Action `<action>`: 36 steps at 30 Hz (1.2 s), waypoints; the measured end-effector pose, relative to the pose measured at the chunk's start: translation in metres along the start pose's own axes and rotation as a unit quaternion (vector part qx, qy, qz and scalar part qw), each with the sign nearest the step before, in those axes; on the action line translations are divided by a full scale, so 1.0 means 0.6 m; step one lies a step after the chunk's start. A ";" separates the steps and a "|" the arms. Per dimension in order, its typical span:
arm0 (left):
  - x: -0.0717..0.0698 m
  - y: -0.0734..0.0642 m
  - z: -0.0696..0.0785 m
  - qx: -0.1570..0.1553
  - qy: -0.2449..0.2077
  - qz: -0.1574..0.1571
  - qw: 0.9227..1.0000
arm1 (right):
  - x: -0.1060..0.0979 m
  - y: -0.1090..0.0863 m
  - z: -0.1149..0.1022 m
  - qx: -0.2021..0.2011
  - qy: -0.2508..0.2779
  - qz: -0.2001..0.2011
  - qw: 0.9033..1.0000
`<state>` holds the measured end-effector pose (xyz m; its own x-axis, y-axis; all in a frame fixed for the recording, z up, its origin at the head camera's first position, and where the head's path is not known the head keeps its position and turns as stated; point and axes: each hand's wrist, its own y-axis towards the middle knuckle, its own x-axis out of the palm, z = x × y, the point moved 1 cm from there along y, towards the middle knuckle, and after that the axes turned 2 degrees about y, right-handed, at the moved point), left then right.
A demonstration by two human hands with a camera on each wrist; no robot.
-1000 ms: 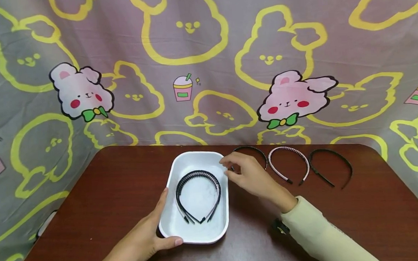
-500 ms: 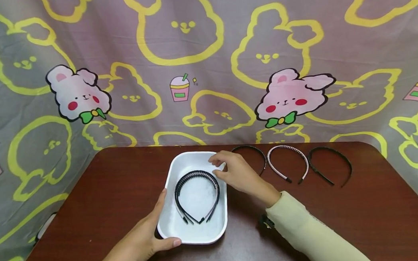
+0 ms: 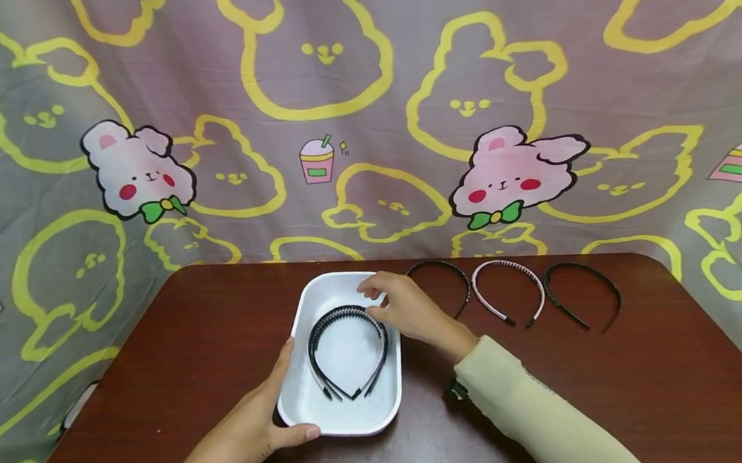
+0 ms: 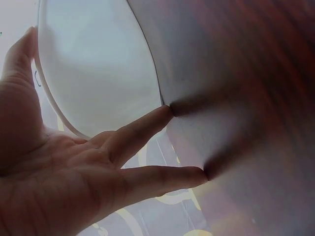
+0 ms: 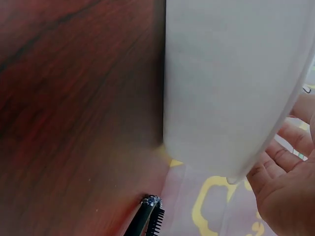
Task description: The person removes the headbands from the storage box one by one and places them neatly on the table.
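Note:
A white rectangular tray (image 3: 305, 405) holds several nested headbands (image 3: 313, 345), black and pale pink, some with toothed undersides. My left hand (image 3: 257, 415) steadies the tray at its near left corner, thumb on the front rim and another finger against the left side. In the left wrist view, two straight fingers (image 4: 142, 132) reach past the tray wall (image 4: 98, 64) with their tips at the tabletop. My right hand (image 3: 404, 307) hovers over the tray's right rim, fingers loosely bent and holding nothing, close to the top of the headbands.
On the dark red-brown table (image 3: 163, 386), right of the tray, lie a black headband (image 3: 439, 262), a pink toothed headband (image 3: 487, 305) and another dark headband (image 3: 568, 310). A patterned cloth (image 3: 365, 140) hangs behind. A glittery black headband (image 5: 151, 200) shows in the right wrist view.
My right hand has moved left, from the tray's right rim to above the headbands' top right. My left hand and the tray keep their places; the head view has shifted slightly.

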<state>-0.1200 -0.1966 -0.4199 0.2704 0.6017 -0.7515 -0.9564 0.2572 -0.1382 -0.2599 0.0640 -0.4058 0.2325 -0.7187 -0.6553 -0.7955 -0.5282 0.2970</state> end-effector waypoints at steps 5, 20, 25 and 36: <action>0.002 0.001 -0.001 -0.005 0.001 -0.003 1.000 | 0.008 0.010 0.002 0.007 -0.006 -0.020 1.000; 0.001 0.000 0.001 -0.004 -0.003 -0.001 1.000 | 0.018 0.035 0.010 -0.021 -0.035 -0.056 0.998; 0.001 0.000 -0.001 -0.003 -0.003 0.001 1.000 | 0.022 0.042 0.014 -0.011 -0.038 -0.066 0.997; 0.002 0.001 -0.001 -0.002 -0.002 0.001 1.000 | 0.025 0.055 0.009 0.016 -0.044 -0.099 0.994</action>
<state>-0.1201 -0.1961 -0.4214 0.2690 0.6048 -0.7496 -0.9573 0.2535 -0.1389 -0.2859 0.0383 -0.4092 0.3369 -0.5587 -0.7578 -0.7566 -0.6397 0.1353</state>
